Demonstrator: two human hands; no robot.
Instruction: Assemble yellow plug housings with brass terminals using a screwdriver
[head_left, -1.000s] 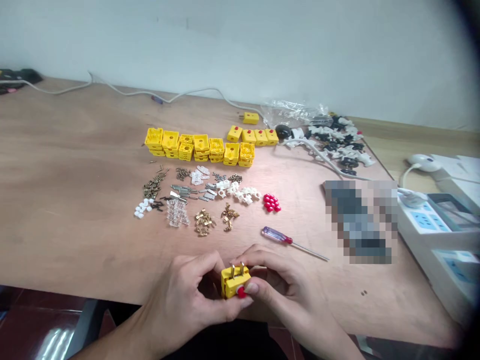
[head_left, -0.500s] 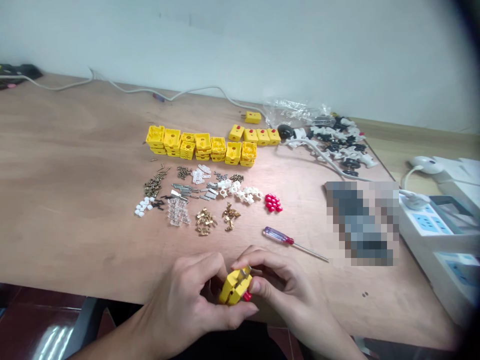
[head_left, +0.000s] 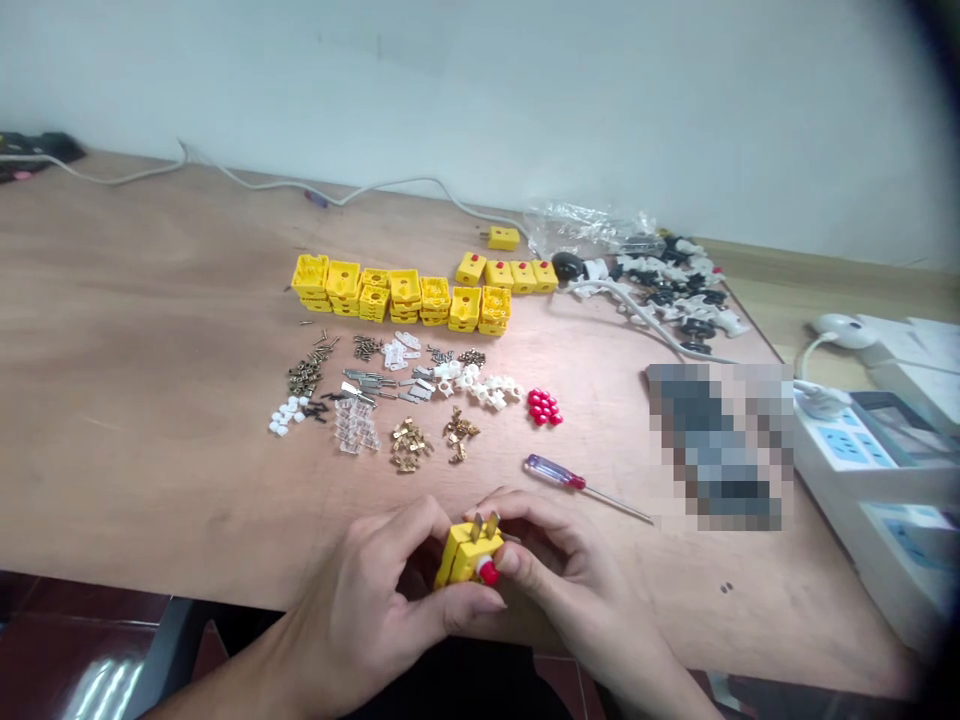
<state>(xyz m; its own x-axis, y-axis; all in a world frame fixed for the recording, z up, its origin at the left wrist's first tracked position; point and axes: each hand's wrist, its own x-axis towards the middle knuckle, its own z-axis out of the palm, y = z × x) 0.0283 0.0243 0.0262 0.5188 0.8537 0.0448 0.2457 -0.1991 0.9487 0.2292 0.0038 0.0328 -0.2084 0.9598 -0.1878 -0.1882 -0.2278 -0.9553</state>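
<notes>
Between both hands, close to the table's front edge, is a yellow plug [head_left: 460, 558] with two flat metal prongs pointing up and away. A red button in a white collar sticks out of its near right face. A dark seam runs between the two housing halves. My left hand [head_left: 397, 580] is closed around its left side, thumb along the bottom. My right hand [head_left: 551, 555] pinches its right side, the thumb beside the red button and the fingers behind. Just beyond my right hand lies a screwdriver [head_left: 556, 471] with a clear purple and red handle.
Stacked yellow housings [head_left: 403, 290] line the table beyond small piles of screws, white parts, brass clips [head_left: 410, 442] and red buttons [head_left: 544, 407]. Several yellow plugs with red buttons [head_left: 499, 274] stand farther back. Power strips [head_left: 844, 435] lie at the right; a grey cable crosses the back.
The yellow plug has turned in my hands, so its prongs point more upward and the red button with its white collar shows more. Both hands keep their hold.
</notes>
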